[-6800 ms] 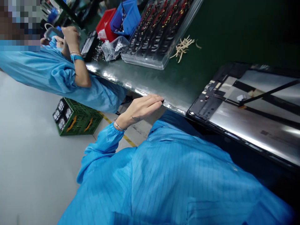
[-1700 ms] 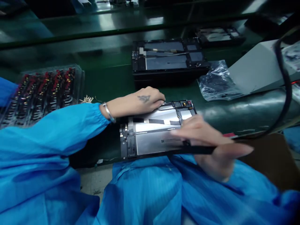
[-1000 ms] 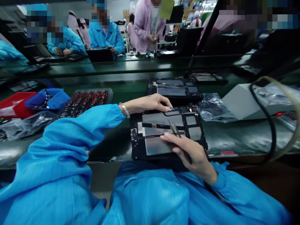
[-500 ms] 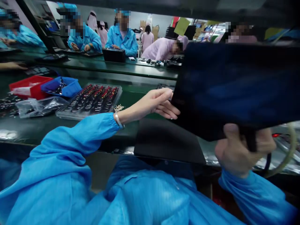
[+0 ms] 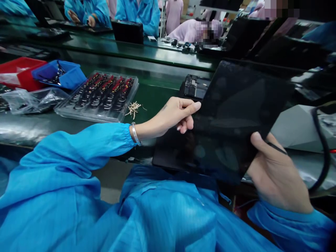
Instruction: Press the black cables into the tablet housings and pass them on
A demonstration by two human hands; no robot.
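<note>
While your left hand [image 5: 174, 115] pinches tablet [image 5: 231, 119] edge and right hand [image 5: 275, 171] grips opposite corner above table [image 5: 157, 91] front edge, step: turning; next needs steady lowering.

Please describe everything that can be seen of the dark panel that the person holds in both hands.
The dark panel is a flat, thin rectangle with a glossy black face that shows faint reflections; it looks like glass. No inner parts show on this face. It is lifted and tilted, its far edge raised above the green bench. The left hand grips its left edge, thumb on top. The right hand holds its lower right corner, thumb on the face, with a thin black tool against it.
</note>
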